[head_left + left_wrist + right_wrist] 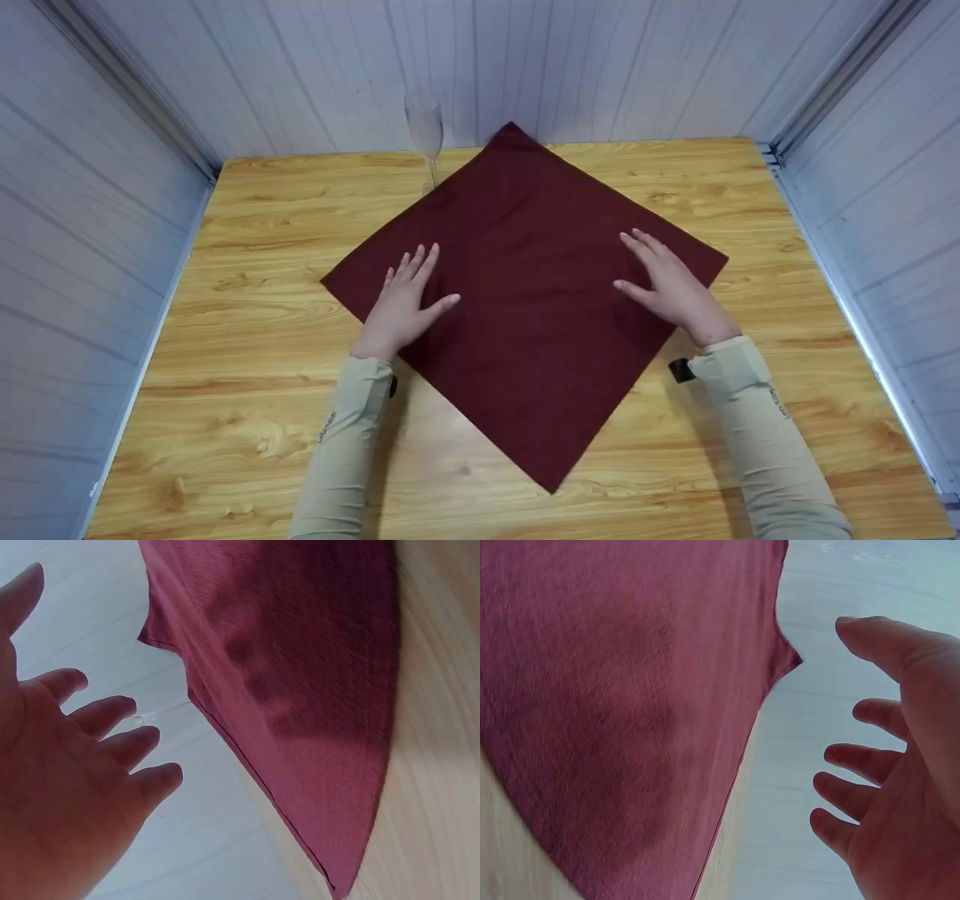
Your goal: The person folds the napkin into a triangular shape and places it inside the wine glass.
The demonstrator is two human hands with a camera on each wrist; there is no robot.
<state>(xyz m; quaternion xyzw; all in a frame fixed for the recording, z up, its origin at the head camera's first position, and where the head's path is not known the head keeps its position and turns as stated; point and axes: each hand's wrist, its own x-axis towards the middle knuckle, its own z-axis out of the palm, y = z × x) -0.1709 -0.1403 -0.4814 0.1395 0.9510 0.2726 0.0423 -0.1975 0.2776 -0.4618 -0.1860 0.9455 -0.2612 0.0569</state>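
A dark red cloth napkin lies spread flat in a diamond, one corner toward me and the far corner bent up against the back wall. My left hand hovers over its left part, fingers extended and thumb apart. Over the right part hovers my right hand, its fingers likewise spread. In the left wrist view the left hand shows an empty palm, and the cloth stretches beside it. The right wrist view shows the right hand holding nothing, with the cloth to its left.
Behind the cloth's upper left edge stands a clear stemmed glass, its base partly at the cloth's edge. The wooden table is bounded by a white panelled back wall and side walls.
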